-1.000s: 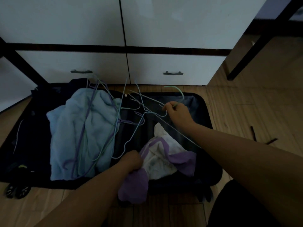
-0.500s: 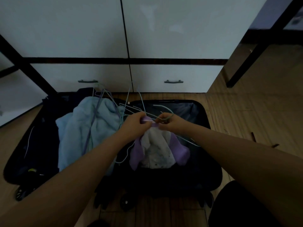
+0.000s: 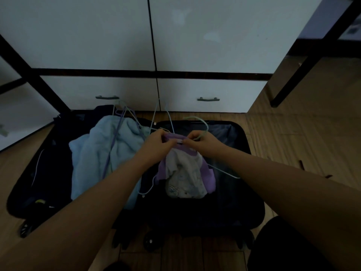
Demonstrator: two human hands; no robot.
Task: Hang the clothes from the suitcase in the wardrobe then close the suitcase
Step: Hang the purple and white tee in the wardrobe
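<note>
Our left hand (image 3: 158, 142) and right hand (image 3: 197, 142) pinch the purple neckline of the small white-and-purple top (image 3: 184, 173), lifted over the open dark fabric suitcase (image 3: 240, 137). The right hand also grips a pale green wire hanger (image 3: 203, 126), whose far end pokes out past the sleeve. A light blue fleece garment (image 3: 91, 159) and a tangle of thin wire hangers (image 3: 125, 122) lie in the suitcase, below the shut white wardrobe doors (image 3: 97, 32). We judge the task barely begun: nothing hung, suitcase open. Half a second earlier our hands met lower; now the top hangs straighter and the neckline is spread wider.
</note>
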